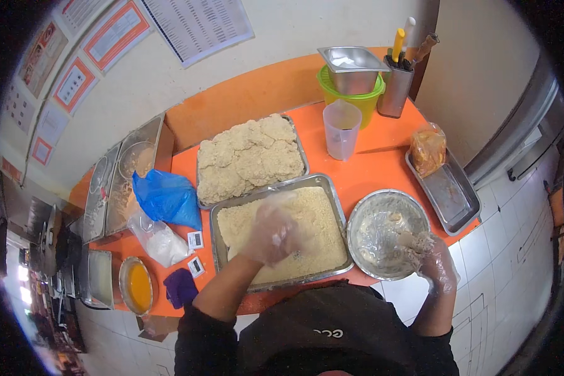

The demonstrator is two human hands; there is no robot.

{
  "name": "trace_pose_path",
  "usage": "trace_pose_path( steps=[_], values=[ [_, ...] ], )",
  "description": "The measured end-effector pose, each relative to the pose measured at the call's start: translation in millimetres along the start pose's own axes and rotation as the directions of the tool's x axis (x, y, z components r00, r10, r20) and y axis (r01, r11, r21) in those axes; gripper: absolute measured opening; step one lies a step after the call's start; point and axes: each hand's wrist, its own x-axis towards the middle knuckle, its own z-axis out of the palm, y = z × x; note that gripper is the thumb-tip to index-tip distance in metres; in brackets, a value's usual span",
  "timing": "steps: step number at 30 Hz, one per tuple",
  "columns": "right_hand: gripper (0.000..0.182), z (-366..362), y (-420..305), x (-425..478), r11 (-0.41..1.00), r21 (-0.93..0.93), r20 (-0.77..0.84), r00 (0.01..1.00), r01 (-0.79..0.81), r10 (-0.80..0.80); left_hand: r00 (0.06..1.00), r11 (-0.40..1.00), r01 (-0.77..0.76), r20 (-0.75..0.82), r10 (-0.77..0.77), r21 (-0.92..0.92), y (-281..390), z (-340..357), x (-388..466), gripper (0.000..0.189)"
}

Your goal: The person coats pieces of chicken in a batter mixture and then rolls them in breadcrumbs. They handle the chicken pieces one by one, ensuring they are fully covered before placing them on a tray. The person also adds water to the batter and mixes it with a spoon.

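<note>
My left hand, in a clear plastic glove and blurred, is over pale breadcrumbs in a metal tray. Whether it holds anything is hidden. Over the right rim of a round metal bowl, my right hand wears a clear glove too. Thick, wet batter coats its fingers, and I cannot tell whether a piece of food is among them. Some batter clings to the inside of the bowl. Behind the crumb tray, crumb-coated pieces are heaped on a second metal tray.
At left are a blue plastic bag, a bag of white powder, a bowl of orange liquid and steel bins. A measuring jug and knife block stand behind. A tray holds bagged food at right.
</note>
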Motion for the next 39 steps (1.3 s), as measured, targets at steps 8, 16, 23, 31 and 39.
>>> trace_pose_path(
  steps=[8, 16, 23, 31, 39],
  values=[
    [0.022, 9, 9, 12, 0.971, -0.22, 0.06, 0.995, 0.094, -0.082, 0.989, 0.982, 0.145, -0.056, -0.139, 0.121, -24, 84, -91, 0.079],
    [0.023, 14, 0, 10, 0.997, 0.07, 0.044, 0.999, -0.024, 0.021, 0.943, 0.94, 0.327, 0.1, -0.318, -0.099, -64, 112, -78, 0.048],
    [0.023, 3, 6, 0, 0.989, -0.147, 0.021, 1.0, 0.016, -0.013, 0.977, 0.911, 0.061, -0.162, -0.138, -0.408, -40, 98, -13, 0.043],
    [0.025, 2, 3, -2, 0.986, 0.01, 0.023, 0.986, -0.165, 0.164, 0.979, 0.994, -0.067, 0.198, 0.049, 0.085, -15, 117, -44, 0.081],
    [0.024, 6, -8, 7, 0.991, -0.128, 0.052, 0.998, -0.037, 0.044, 0.798, 0.934, -0.355, 0.53, 0.286, 0.031, -1, 77, -34, 0.074]
  ],
)
